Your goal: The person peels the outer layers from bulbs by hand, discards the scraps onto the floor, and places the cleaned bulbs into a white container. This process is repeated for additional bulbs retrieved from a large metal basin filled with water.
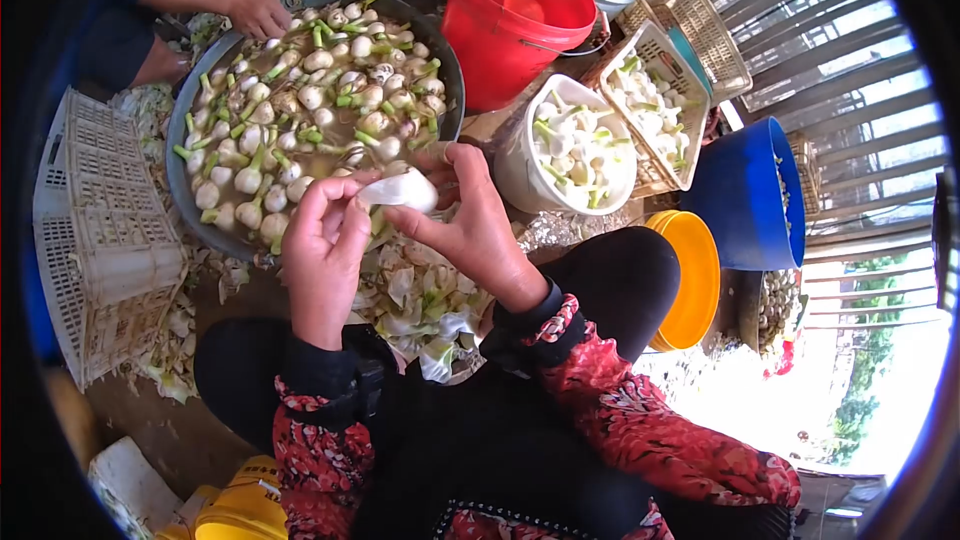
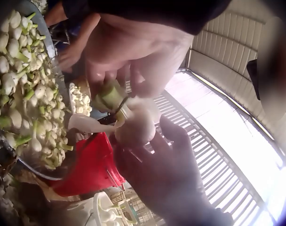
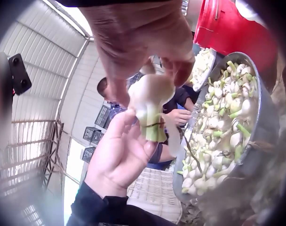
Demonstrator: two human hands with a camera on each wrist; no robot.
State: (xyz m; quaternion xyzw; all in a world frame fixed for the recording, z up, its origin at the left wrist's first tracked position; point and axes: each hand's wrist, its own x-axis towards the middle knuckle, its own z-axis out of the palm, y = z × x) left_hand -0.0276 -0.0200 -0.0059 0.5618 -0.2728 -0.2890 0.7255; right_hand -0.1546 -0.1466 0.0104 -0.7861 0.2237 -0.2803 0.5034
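Observation:
Both hands hold one garlic bulb (image 1: pixel 408 190) up over the near edge of the big basin (image 1: pixel 455 90). The right hand (image 1: pixel 462 210) grips the round white end between thumb and fingers. At the stem end, the left hand (image 1: pixel 325 245) pinches with thumb and fingertips. A short green stem (image 3: pixel 152 126) shows in the right wrist view. Beside it hangs a loose pale strip of skin (image 2: pixel 89 123), seen in the left wrist view. Many garlic bulbs with green stems float in murky water in the basin. Below the hands lies a heap of peeled-off skins (image 1: pixel 420 305).
Another person's hand (image 1: pixel 262 13) reaches to the basin's far left rim. Right of the basin stand a red bucket (image 1: pixel 490 50), a white tub (image 1: pixel 510 165) of cleaned garlic, a filled crate (image 1: pixel 650 170), a blue barrel (image 1: pixel 735 195) and a yellow bucket (image 1: pixel 695 280). A white crate (image 1: pixel 110 210) stands left.

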